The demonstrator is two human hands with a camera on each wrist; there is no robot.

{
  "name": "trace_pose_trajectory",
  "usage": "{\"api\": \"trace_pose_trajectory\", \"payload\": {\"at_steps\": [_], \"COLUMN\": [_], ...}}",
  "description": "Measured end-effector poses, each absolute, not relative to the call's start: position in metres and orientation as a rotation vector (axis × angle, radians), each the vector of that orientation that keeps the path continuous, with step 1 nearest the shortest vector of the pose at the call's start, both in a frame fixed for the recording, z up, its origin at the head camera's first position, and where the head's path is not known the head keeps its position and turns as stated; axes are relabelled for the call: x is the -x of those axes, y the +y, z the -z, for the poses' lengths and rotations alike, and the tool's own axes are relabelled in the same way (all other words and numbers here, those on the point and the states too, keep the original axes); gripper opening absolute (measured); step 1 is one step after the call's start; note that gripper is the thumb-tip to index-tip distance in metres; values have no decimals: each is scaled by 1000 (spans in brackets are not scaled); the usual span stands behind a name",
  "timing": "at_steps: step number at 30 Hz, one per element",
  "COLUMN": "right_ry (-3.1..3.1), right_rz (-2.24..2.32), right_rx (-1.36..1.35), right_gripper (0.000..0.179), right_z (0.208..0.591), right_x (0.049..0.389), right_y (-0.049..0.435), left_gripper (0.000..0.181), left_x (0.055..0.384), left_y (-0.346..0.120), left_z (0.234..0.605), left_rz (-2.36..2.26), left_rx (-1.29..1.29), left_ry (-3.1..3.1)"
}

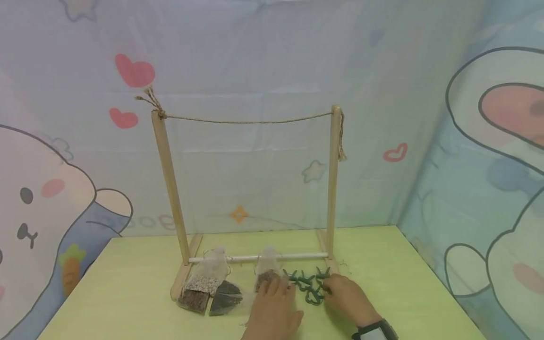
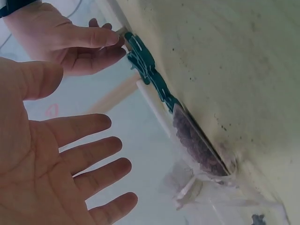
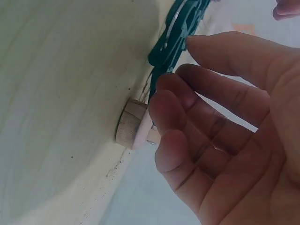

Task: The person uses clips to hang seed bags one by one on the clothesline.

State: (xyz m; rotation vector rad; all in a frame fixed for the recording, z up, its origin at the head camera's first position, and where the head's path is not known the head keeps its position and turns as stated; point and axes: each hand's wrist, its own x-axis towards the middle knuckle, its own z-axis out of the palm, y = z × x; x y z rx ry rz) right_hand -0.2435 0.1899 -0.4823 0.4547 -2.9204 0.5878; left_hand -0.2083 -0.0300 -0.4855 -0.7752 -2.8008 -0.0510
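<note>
My left hand (image 1: 274, 309) is held with straight fingers over a small mesh bag (image 1: 267, 274) of brownish bits; the left wrist view shows its palm bare and a gap between the fingertips and the bag. My right hand (image 1: 349, 300) is at the right side of a cluster of green clips (image 1: 313, 296). Its fingers are loosely bent, and in the right wrist view the thumb tip is close beside a green clip (image 3: 180, 33); whether it touches cannot be told. Nothing shows between thumb and fingers.
Further mesh bags lie to the left: one with pale grains (image 1: 203, 284), one brown (image 1: 194, 301), one dark (image 1: 225, 298). Behind them stands a wooden frame (image 1: 333, 189) with a twine line (image 1: 250, 122) across its top and a white rod (image 1: 297, 256) low down.
</note>
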Motion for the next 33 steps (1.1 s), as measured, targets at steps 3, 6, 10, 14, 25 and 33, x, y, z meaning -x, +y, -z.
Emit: {"api": "trace_pose_trajectory", "payload": {"at_steps": [3, 6, 10, 14, 25, 33], "right_ry": [-2936, -2950, -2972, -2977, -2852, -2707], "right_rz": [-570, -568, -559, -563, -593, -623], "right_rx": [-462, -453, -442, -451, -522, -652], "right_gripper": [22, 28, 26, 22, 26, 22], "right_z": [485, 487, 489, 490, 475, 432], "right_x": [243, 241, 242, 242, 240, 227], "right_y": [189, 190, 191, 192, 190, 175], "left_gripper": [57, 55, 54, 54, 56, 62], "left_x": [207, 207, 205, 205, 210, 207], "left_y": [-28, -27, -27, -27, -34, -39], "left_z": [488, 490, 489, 488, 481, 456], "left_rz": [27, 8, -4, 12, 162, 672], "left_rx": [784, 793, 792, 789, 783, 760], "left_ry": [-2824, -2809, -2789, -2803, -2836, -2774]}}
